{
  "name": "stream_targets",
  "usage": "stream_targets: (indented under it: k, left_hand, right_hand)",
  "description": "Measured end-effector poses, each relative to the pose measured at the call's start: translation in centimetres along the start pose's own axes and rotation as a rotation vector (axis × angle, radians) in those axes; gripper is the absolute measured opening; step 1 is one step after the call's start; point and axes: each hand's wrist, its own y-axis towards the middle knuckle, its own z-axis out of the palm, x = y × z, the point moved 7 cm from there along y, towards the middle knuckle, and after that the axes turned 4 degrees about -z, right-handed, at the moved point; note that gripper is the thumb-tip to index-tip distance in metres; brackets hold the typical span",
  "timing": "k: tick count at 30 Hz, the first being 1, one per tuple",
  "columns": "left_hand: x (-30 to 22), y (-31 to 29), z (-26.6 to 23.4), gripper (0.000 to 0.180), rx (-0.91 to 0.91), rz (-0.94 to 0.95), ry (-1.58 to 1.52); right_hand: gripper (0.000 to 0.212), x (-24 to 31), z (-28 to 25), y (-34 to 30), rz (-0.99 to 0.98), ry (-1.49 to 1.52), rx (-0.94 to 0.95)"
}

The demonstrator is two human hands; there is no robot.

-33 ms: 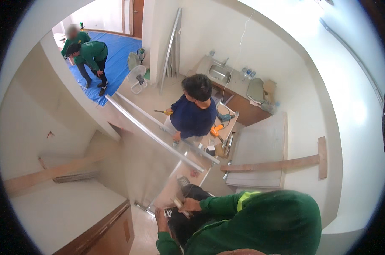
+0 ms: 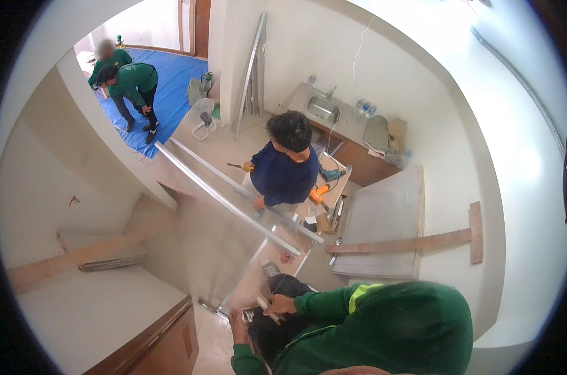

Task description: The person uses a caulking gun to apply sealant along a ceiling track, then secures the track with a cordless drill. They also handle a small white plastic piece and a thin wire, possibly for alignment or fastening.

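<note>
A: Biggest first?
B: Broad white slab (image 2: 102, 306), low on the left. Blue sheet (image 2: 171, 78) across the far floor, two green-shirted people standing there.
A: Nearer?
B: Co-worker in navy (image 2: 290, 174), mid-room, beside two long metal bars (image 2: 224, 195) running aslant. Pale board (image 2: 247, 286) below their near ends.
A: Smaller gear?
B: Orange drill (image 2: 320, 191) behind the co-worker; yellow-handled tool (image 2: 238, 167) in the co-worker's hand.
A: Own hands, green sleeves?
B: Right hand (image 2: 281, 304) curled round a pale stick (image 2: 262, 302), above the dark trouser leg. Left hand (image 2: 237, 325) just beside a striped shoe (image 2: 248, 314); grasping or released, cannot tell.
A: Stick's position?
B: Tilted, between shoe and right palm.
</note>
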Motion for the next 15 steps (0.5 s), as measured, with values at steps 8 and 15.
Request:
stream_targets:
  k: [8,15]
  left_hand:
    - [3.3,3.6,0.7,0.073,0.012,-0.011,0.04]
    - [3.8,5.1,0.2,0.063,-0.027,0.075,0.109]
  right_hand:
    - [0.057,-0.7,-2.3,-0.4,0.065,-0.01,0.075]
    - [0.053,-4.9,-1.5,3.1,0.128,-0.14,0.034]
